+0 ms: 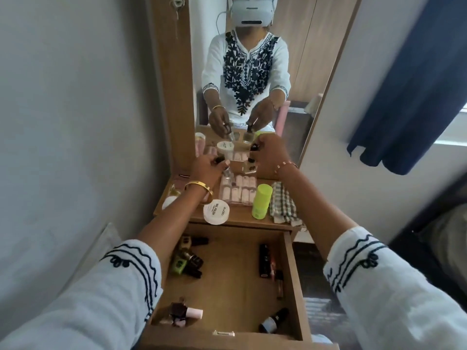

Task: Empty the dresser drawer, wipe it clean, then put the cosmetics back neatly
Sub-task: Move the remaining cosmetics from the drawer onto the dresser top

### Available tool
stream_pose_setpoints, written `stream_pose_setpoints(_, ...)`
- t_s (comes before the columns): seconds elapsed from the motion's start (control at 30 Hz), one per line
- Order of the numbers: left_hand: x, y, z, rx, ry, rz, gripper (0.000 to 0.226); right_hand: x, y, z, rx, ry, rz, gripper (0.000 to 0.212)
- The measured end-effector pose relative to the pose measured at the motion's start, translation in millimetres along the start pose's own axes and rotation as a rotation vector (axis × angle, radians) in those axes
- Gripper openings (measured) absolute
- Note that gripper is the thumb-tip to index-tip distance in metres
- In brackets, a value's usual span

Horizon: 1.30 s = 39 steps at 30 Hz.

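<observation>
You are mid-emptying: your left hand (206,166) and right hand (269,155) each pinch a small bottle over the desk (242,218); the drawer (293,279) still holds several cosmetics, unwiped.

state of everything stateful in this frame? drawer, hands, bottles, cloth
dresser drawer: pulled open, cosmetics scattered inside
left hand: grip on a small clear bottle by its cap
right hand: grip on a small bottle with black cap
green tube: upright, capped
white nail polish remover jar: lid on
checked cloth: crumpled on the dresser top
</observation>
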<state>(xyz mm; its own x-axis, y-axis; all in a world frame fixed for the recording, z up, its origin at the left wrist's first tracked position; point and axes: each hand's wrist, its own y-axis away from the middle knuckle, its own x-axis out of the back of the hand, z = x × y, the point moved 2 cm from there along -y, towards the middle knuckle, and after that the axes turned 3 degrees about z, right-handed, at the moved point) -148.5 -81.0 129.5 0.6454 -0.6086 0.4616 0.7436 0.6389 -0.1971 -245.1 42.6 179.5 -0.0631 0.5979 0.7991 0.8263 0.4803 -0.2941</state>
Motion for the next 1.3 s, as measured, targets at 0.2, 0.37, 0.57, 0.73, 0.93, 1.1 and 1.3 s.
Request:
stream_pose_setpoints(0.2, -25.7, -29.1, -18.7, -0.027, -0.158, -0.086, 0.034, -21.5, -15.3, 16.1, -0.044, 0.102, -0.079, 0.021)
stream_pose_setpoints(0.37, -35.1, -41.5, -22.8, -0.07, -0.287, -0.139, 0.034, -39.8, -23.2, 24.4, -0.044, 0.082, -0.071, 0.023)
stream_pose_setpoints(0.57, -42.4, -46.9, -19.5, -0.096, -0.308, -0.132, 0.03, -45.0, -26.6, 25.7, -0.051, 0.053, -0.043, 0.025)
stream_pose_setpoints(0.73, -45.1, -41.1, -21.6, -0.031, -0.202, -0.104, 0.03, -48.6, -27.4, 27.3, -0.037, 0.079, -0.077, 0.027)
stream_pose_setpoints(0.93, -36.3, -29.7, -16.4, -0.012, -0.092, -0.049, 0.043, -40.7, -22.5, 24.7, -0.053, 0.064, -0.114, 0.036)
stream_pose_setpoints(1.1, -30.1, -14.3, -9.5, -0.032, -0.133, -0.059, 0.037, -36.3, -13.0, 19.1, -0.046, 0.119, -0.156, 0.039)
stream_pose_setpoints(1.3, -22.5, -2.9, -6.1, -0.013, -0.123, -0.093, 0.038, -25.0, -3.4, 13.0, -0.073, 0.093, -0.152, 0.043)
